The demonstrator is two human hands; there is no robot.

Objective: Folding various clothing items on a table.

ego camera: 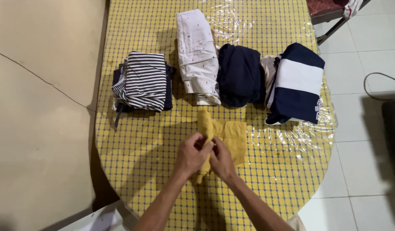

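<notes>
Two bare forearms reach up from the bottom centre of the frame and meet just below the middle. The left hand (189,155) and the right hand (221,160) are pressed close side by side, fingers curled and pinching a fold of a yellow cloth (231,137). The cloth lies under and just beyond the hands on the desk (142,171), part of it spread flat toward the right, part gathered into a narrow strip that runs up past the fingers and down below the wrists.

The cloth looks thin, soft and light; it would sag and crease with no stiffness, and seems best held at a folded edge or corner, as it is pinched now. The desk is covered in yellow check under shiny clear plastic, which may let fabric slide.

Further up the frame, well apart from the hands, sits a row of folded garments: a striped top (144,81) at the left, a white piece (197,57), a navy piece (239,75), and a navy and white piece (298,81) at the right.
</notes>
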